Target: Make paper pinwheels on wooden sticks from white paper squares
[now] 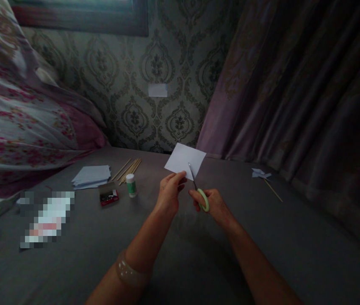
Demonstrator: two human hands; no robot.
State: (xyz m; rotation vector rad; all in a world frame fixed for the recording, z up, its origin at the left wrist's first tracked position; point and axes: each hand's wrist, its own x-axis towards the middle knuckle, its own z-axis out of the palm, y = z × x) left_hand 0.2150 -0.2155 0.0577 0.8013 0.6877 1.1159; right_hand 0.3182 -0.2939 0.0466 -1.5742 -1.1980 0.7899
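A white sheet of paper (180, 159) is held up off the grey surface, pinched at its lower edge by my left hand (171, 188). My right hand (213, 202) grips scissors (203, 200) by their pale green handles. The metal blades reach up over the paper from its lower corner, with the tip near the sheet's middle. Whether the blades are parted there is too small to tell. My left fingertips are close beside the blades.
To the left are a paper stack (91, 176), several thin sticks (131, 170), a white-capped green bottle (131, 185) and a small red box (108, 195) of metal bits. A paper pinwheel (261, 173) on a stick lies right. Curtains (281, 84) hang alongside.
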